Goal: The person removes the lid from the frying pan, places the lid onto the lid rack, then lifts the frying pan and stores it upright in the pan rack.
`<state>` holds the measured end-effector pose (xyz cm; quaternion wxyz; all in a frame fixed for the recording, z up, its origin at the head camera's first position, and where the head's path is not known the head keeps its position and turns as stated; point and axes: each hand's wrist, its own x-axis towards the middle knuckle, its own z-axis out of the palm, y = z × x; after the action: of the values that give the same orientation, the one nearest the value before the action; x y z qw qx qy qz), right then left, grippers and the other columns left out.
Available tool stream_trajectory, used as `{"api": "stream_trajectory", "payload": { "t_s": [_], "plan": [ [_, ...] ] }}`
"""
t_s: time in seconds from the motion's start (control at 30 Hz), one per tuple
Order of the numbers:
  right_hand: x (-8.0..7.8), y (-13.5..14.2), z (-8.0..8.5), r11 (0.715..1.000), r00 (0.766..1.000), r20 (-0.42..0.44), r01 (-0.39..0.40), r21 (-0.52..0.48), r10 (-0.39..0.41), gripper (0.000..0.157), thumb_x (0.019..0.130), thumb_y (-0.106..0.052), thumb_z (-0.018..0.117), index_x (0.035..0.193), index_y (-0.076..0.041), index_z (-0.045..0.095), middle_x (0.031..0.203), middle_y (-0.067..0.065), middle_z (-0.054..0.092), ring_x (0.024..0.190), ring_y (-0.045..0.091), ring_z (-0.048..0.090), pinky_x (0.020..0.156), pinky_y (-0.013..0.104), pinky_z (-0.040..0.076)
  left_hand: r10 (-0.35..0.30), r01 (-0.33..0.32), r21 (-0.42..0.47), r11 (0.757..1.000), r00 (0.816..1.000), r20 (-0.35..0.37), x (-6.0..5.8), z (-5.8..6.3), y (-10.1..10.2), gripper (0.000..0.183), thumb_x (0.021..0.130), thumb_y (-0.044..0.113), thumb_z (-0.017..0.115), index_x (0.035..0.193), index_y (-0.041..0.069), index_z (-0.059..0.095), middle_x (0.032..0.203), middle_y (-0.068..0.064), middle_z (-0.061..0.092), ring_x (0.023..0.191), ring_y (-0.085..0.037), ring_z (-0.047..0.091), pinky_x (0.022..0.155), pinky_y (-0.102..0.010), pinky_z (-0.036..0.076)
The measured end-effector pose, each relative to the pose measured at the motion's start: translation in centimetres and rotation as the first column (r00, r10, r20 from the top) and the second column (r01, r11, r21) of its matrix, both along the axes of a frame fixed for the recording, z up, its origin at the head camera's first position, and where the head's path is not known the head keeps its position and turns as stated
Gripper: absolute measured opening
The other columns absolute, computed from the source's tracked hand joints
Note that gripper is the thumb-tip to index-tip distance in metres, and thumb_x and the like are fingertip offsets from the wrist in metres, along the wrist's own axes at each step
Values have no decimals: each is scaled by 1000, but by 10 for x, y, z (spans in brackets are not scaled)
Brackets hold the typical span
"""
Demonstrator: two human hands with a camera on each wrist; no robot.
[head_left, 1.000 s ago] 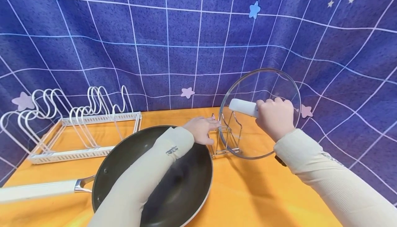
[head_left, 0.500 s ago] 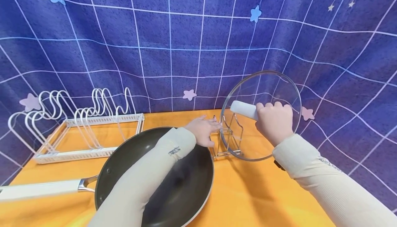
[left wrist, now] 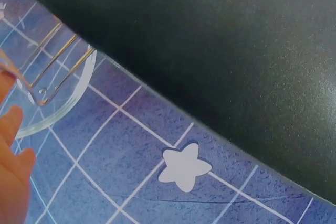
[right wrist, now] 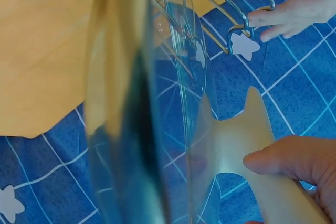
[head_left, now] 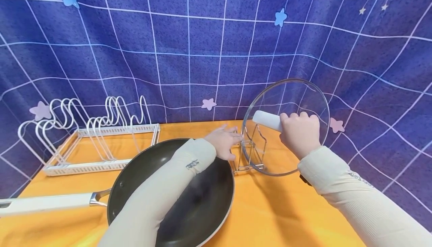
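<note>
My right hand (head_left: 300, 130) grips the white handle (head_left: 267, 120) of a round glass pot lid (head_left: 308, 97). The lid stands on edge, slightly tilted, with its lower left rim in a small metal wire rack (head_left: 251, 167). In the right wrist view the thumb lies along the handle (right wrist: 283, 198). My left hand (head_left: 222, 142) reaches over the pan with fingers extended, touching the top of the wire rack; the right wrist view shows its fingertips at a wire loop. A dark frying pan (head_left: 202, 202) lies under the left forearm, which covers part of it.
A larger white rack (head_left: 91, 167) with curved dividers stands at the back left. The pan's white handle (head_left: 57, 202) points left. Orange cloth (head_left: 270, 209) covers the table, and a blue grid-patterned curtain (head_left: 209, 67) hangs close behind.
The head view has shifted slightly, so the whole scene sits a little further right and lower. Both hands, the lid and the wire rack keep their places relative to each other.
</note>
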<state>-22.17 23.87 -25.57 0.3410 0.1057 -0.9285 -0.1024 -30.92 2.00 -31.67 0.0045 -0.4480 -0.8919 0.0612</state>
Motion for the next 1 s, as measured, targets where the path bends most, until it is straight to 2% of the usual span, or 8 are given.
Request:
{"api": "stream_trajectory", "payload": {
  "t_s": [0.17,0.3,0.47,0.57,0.73,0.83,0.93,1.0],
  "plan": [
    [2,-5,1,998,998,-23,-59,16,59,29,59,-10,80,76,1,60,64,18,59,59,35,53,52,44,39,-23,24,12,1000,998,-50,3,5,-20,54,88,36,59,137,14,53,143,-1,47,142,-26,24,117,-46,10],
    [8,-6,1,996,995,-42,-90,12,90,24,63,-15,77,75,-1,63,64,16,58,62,33,51,60,47,38,-19,16,-42,999,996,-89,10,10,-39,45,90,33,59,132,16,58,142,-2,49,142,-26,24,116,-47,12],
    [18,-10,-1,994,994,-29,-104,-32,103,28,69,-21,74,91,-4,71,84,19,64,82,38,55,75,55,39,-15,3,-114,993,994,-107,22,16,-64,41,90,35,60,128,18,62,141,-1,50,142,-26,24,116,-47,13],
    [23,-15,-6,984,985,-62,-166,-59,162,27,70,-21,73,92,-5,71,91,20,66,90,39,56,81,58,38,-24,9,-115,993,991,-134,28,20,-82,39,88,34,62,122,17,66,137,-2,54,140,-27,29,115,-49,18],
    [27,-25,-20,944,937,-151,-327,-55,316,26,71,-21,69,92,-5,71,85,15,69,82,39,60,74,55,42,-23,11,-89,996,991,-134,44,32,-113,36,86,32,63,117,14,68,131,-6,59,137,-31,35,112,-53,23],
    [31,-33,-32,915,912,-165,-394,-90,376,28,72,-21,65,94,-4,71,80,13,70,73,37,62,67,50,45,-14,6,-61,998,991,-129,55,35,-134,35,86,31,63,115,12,68,128,-9,61,134,-34,39,110,-55,25],
    [37,-44,-44,881,907,-113,-422,-216,407,25,72,-16,68,94,-4,70,76,10,70,61,29,63,54,40,46,3,-7,-32,999,993,-122,65,33,-158,33,85,29,64,114,11,68,126,-10,62,131,-37,41,109,-57,26],
    [42,-51,-53,852,912,-27,-392,-347,409,22,74,-14,70,94,-5,68,72,6,68,56,21,61,47,34,44,17,-18,-11,1000,993,-115,73,31,-176,33,86,28,64,113,10,68,124,-11,62,129,-38,44,107,-58,28]
  ]
}}
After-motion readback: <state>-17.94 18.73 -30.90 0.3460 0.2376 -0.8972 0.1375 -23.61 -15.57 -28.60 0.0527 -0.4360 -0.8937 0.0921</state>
